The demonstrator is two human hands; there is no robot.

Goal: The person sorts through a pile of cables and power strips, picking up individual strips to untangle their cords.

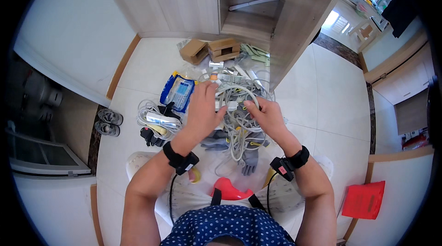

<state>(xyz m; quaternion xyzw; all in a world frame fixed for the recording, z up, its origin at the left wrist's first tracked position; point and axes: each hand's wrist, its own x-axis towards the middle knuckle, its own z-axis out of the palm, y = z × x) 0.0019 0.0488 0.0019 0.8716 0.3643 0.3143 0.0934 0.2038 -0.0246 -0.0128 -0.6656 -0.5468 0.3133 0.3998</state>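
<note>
A tangled heap of grey-white cables (239,124) lies on the floor in front of me, with white plugs and connectors among them. My right hand (268,118) is closed on a cable at the heap's right side, thumb against fingers. At the left side of the heap is my left hand (202,110), its fingers stretched forward and the thumb apart, next to a white connector; its palm side is hidden. Under the cables are grey work gloves (249,161) with yellow trim. A coiled cable bundle (161,121) with a white wrap lies left of my left hand.
A blue-and-clear packet (178,92) lies beyond the coil. Brown cardboard boxes (193,52) and green-white packets (255,54) sit by the cabinet. Its open door (306,20) stands at the right of the heap. A red object (230,189) lies near my lap; grey shoes (109,122) stand far left.
</note>
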